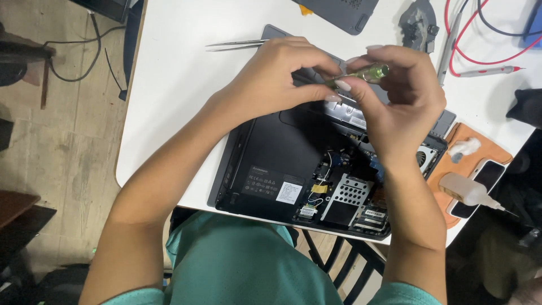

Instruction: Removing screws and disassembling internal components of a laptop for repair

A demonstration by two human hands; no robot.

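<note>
A black laptop (pixel 271 152) lies upside down on the white table (pixel 175 79), its bottom cover off at the right, showing a perforated metal drive cage (pixel 349 195), wires and a fan. Above it my right hand (pixel 398 96) pinches a small screwdriver with a clear green handle (pixel 370 72). My left hand (pixel 276 79) meets it from the left, fingertips closed on the screwdriver's dark shaft end. Both hands hover over the laptop's far half.
Metal tweezers (pixel 234 44) lie behind my left hand. A grey cover panel (pixel 339 11) sits at the far edge. Red and black probe leads (pixel 480 62) lie at the right, beside an orange mat (pixel 474 149) with a phone (pixel 480 186) and a small glue bottle (pixel 466 191).
</note>
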